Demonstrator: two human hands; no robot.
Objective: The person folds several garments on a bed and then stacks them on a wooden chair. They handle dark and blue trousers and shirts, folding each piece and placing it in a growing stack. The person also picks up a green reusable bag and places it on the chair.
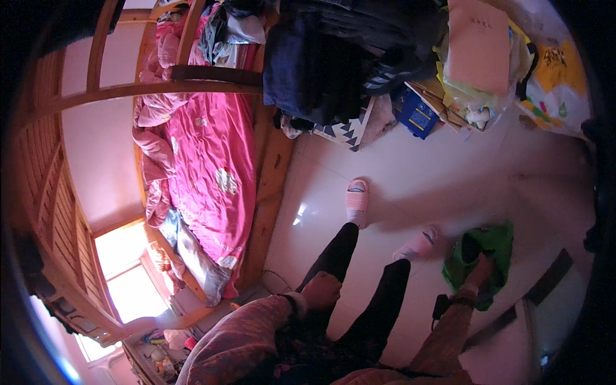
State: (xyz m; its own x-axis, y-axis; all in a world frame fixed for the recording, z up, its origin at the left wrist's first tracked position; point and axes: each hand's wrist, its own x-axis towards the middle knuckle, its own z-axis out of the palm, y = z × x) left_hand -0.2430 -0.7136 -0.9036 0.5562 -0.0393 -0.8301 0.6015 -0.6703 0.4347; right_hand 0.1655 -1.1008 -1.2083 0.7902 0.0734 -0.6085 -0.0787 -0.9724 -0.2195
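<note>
My left hand [323,291] is curled into a fist above my left leg, and nothing shows in it. To the right, my right hand [480,272] reaches down into the mouth of a green bag [503,240] near the floor. A dark thing [471,246] lies in the bag by my fingers; its kind is unclear, and I cannot tell whether my fingers grip it. A small black device [440,306] hangs at my right wrist. Pink slippers [357,199] are on my feet, to the left of the bag.
A wooden bunk bed [274,178] with a pink quilt [216,159] runs along the left. Dark clothes [317,62] are heaped ahead, beside a blue book [417,115] and a plastic bag [522,62] with a pink booklet [478,45]. Dark strips [551,276] lie right of the green bag.
</note>
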